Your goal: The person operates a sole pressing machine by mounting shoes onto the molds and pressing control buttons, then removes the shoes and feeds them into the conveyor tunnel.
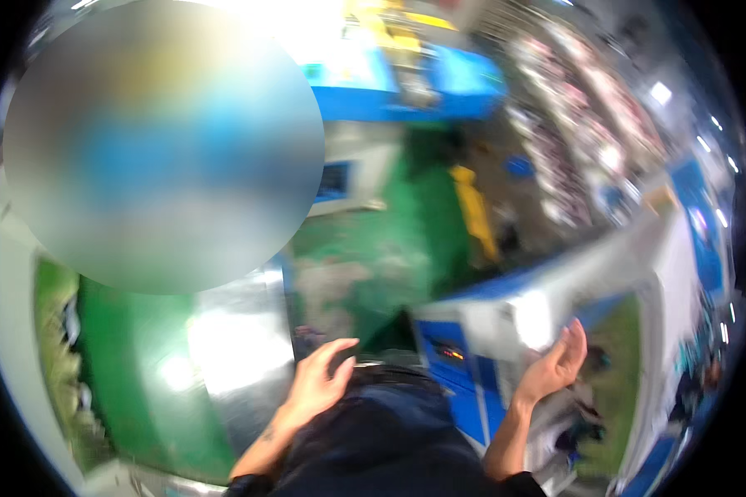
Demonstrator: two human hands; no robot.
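Note:
My left hand (319, 381) hangs in front of my dark clothing, thumb and fingers curved apart with nothing between them. Beside it, to the left, is a shiny metal surface (244, 356). Out to the right, my right hand (553, 366) is raised with its palm turned inward, fingers lightly bent and nothing seen in them. It is nearest to a white and blue cabinet-like unit (464, 364) with small lit indicators. Whether the hand touches that unit, I cannot tell. The picture is smeared by motion.
Green floor (381, 248) with worn patches lies ahead. A blue-edged bench (356, 103) with yellow equipment stands beyond it. Toward the far right run rows of blurred pinkish-white items (555, 108), near a yellow bar (472, 211). A large blurred disc hides the upper left.

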